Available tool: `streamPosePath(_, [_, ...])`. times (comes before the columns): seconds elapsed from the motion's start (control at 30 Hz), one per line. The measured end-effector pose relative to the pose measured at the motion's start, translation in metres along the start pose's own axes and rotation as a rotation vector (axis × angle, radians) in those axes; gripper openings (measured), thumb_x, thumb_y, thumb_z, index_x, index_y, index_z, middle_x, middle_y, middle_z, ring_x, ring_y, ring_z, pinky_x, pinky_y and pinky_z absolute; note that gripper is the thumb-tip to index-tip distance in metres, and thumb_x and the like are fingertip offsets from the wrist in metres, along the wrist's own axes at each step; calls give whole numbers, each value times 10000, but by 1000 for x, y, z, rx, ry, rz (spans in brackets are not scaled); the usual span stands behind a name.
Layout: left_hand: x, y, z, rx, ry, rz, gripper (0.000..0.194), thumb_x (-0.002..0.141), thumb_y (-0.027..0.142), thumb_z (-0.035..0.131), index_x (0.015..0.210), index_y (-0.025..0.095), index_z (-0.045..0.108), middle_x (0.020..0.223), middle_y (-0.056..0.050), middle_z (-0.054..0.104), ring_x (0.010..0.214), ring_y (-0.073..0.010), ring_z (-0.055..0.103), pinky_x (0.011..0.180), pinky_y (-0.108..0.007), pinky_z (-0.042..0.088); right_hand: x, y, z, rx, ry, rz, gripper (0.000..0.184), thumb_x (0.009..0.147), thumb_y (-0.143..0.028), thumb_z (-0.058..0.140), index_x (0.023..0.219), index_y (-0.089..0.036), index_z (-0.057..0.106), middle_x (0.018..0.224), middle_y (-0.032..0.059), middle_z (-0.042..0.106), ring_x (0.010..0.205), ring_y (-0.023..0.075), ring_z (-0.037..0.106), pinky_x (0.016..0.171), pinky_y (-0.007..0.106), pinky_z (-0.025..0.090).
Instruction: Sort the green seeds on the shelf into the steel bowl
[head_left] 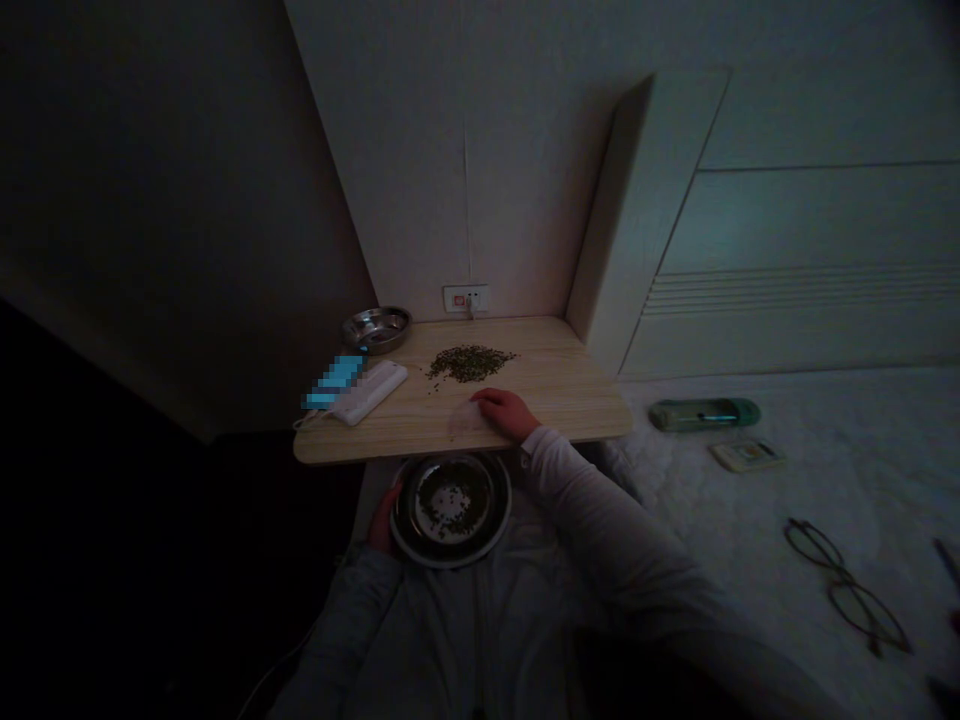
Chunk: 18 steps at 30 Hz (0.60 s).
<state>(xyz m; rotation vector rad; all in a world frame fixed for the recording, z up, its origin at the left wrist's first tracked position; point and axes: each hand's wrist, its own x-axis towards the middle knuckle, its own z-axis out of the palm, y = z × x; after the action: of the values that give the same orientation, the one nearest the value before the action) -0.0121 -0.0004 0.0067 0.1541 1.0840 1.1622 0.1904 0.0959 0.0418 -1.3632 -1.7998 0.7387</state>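
Observation:
My left hand (383,520) grips the left rim of a round metal bowl (400,541) with a pale outer edge, held below the table's front edge over my lap. Small dark-green beans (459,505) lie scattered in its bottom. My right hand (506,412) rests low over the wooden tabletop near the front edge, its fingers pressed together. A faint, see-through pale patch (463,420) shows at those fingertips; I cannot make out what it is. Just beyond them is a loose pile of the same small beans (470,363) on the wood.
The small wooden table (577,385) stands against the wall, under a socket (466,298). On its left are a shiny metal bowl (377,330), a lit phone (335,381) and a white power bank (369,393). A bottle (703,414), a pale phone-like object (746,455) and glasses (846,580) lie on the bed.

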Motion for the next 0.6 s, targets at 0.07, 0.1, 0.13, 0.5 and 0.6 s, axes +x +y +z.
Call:
streamPosePath(0.07, [-1,0,1,3,14,0,219,704,193,415,682,100,612,600,-95,655,865,-220,552,790,-337,395,0,1,0,10,2,9,246,684,-216,395,836,-191,587,820,-2,596,767,118,509,735,253,371])
streamPosePath(0.1, [-2,0,1,9,27,-4,220,702,194,416,665,101,611,591,-99,653,862,-221,553,787,-333,397,0,2,0,12,2,11,246,684,-218,396,836,-191,587,816,-2,596,763,117,508,732,253,370])
streamPosePath(0.13, [-3,1,2,16,36,-9,221,702,193,416,645,103,610,578,-99,650,857,-221,556,786,-328,398,0,3,1,14,1,9,245,683,-220,398,837,-191,586,816,-3,595,763,117,507,732,252,369])
streamPosePath(0.5, [1,-1,-1,19,1,3,219,698,186,412,634,114,608,603,-95,654,866,-221,551,795,-326,391,-4,-1,-2,27,37,19,232,658,-196,384,769,-168,587,737,0,586,706,109,496,677,224,365])
streamPosePath(0.6, [2,0,-2,25,14,5,218,701,182,407,648,113,607,584,-89,653,880,-218,545,807,-325,384,-5,-1,-2,48,98,48,228,651,-194,380,749,-158,583,703,1,578,678,104,493,648,213,366])
